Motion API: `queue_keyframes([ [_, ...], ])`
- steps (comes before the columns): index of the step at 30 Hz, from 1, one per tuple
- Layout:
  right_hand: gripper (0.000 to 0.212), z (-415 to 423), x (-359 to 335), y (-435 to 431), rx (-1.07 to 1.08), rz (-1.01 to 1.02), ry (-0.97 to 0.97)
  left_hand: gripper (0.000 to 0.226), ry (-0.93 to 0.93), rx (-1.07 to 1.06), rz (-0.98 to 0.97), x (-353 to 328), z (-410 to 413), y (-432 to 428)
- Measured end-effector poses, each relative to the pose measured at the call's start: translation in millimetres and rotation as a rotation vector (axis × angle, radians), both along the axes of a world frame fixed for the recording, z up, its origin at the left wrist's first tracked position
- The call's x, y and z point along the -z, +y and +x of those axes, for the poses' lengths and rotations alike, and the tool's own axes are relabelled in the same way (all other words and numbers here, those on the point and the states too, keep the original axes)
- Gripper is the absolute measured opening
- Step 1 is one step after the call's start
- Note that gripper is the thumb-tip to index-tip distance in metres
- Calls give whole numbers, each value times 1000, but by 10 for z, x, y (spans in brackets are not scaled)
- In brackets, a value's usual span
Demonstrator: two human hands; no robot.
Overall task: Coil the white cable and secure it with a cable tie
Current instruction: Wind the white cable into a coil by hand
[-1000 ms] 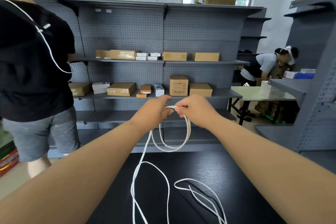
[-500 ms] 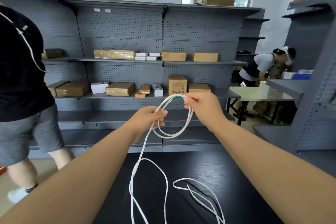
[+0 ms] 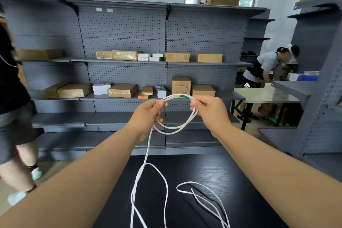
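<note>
The white cable (image 3: 176, 129) is pinched closed in the left hand (image 3: 148, 114) and the right hand (image 3: 211, 111). Loops should be kept equal, slack drawn evenly from the table (image 3: 231, 172).

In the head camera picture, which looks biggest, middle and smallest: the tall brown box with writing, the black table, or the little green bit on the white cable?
1. black table, though it is nearest the camera
2. tall brown box
3. green bit on the white cable
</note>
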State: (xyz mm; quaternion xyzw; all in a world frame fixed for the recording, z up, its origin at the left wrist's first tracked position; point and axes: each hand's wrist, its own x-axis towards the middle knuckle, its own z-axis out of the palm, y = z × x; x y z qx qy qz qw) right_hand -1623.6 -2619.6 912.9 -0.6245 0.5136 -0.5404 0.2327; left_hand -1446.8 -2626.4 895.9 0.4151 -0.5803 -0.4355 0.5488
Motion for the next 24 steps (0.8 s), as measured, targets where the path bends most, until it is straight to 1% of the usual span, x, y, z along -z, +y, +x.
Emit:
queue_keyframes([
  [3,21,24,61,-30,-55,114,-135,25,-240,-156,-106,-30,-24,-7],
  [5,15,19,96,-67,-110,191,-137,26,-406,-236,-177,-71,-22,-21],
  [7,19,-7,102,-112,-136,243,-68,27,-508,-278,-231,-130,-18,-40],
  [9,37,-22,69,-115,-143,275,54,27,-570,-277,-251,-187,-13,-58],
  [11,56,-15,7,-114,-141,239,208,28,-642,-253,-258,-223,-10,-73],
  [12,59,4,-35,-107,-147,190,269,27,-678,-227,-259,-232,-14,-75],
  [14,54,50,-130,-86,-187,109,369,25,-739,-174,-271,-243,-30,-75],
  [16,38,90,-206,-91,-204,111,499,27,-788,-142,-292,-255,-44,-86],
  [17,34,104,-224,-94,-205,125,528,25,-805,-133,-299,-259,-48,-95],
  [21,32,123,-234,-78,-241,216,471,21,-838,-112,-289,-249,-41,-139],
  [23,34,150,-236,-73,-229,199,497,24,-811,-107,-281,-230,-51,-132],
  [24,34,157,-240,-68,-214,181,514,27,-764,-98,-264,-217,-57,-127],
])
